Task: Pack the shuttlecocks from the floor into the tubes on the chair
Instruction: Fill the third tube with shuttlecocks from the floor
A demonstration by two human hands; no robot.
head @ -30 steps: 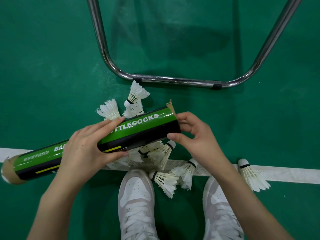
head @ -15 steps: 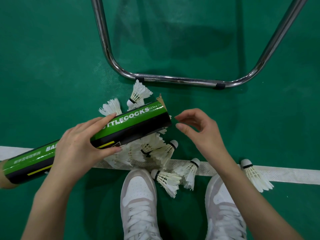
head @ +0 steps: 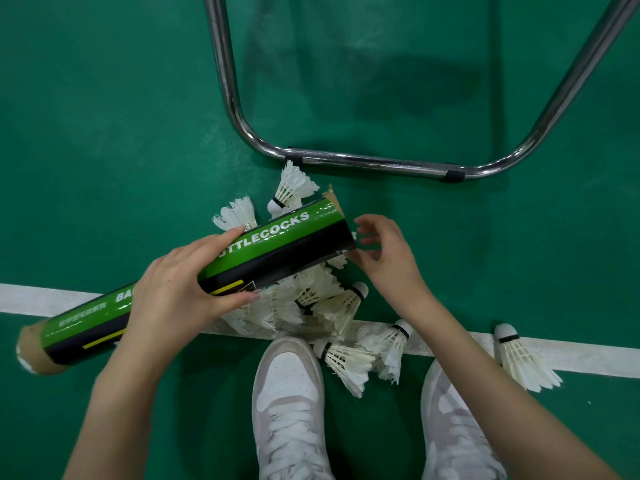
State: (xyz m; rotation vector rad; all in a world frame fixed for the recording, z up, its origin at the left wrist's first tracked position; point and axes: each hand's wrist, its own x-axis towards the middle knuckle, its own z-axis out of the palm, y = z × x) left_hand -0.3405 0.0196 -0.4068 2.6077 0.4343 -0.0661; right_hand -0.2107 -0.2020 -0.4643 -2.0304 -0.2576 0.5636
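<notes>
Right hand [head: 388,261] has returned to the tube [head: 194,282] mouth, fingers loosely curled, holding nothing; left hand [head: 180,289] grips the tube mid-length, above loose shuttlecocks [head: 332,299] on the floor [head: 104,133]

The place is an indoor badminton court. The floor [head: 104,133] is a green sports mat with a fine textured surface, and a white court line [head: 588,358] runs across it. Many white feather shuttlecocks [head: 332,299] lie on the floor near the line, and a green and black tube [head: 270,247] carries the printed word "SHUTTLECOCKS" in part. A chrome tubular chair frame [head: 374,162] stands on the mat.
</notes>
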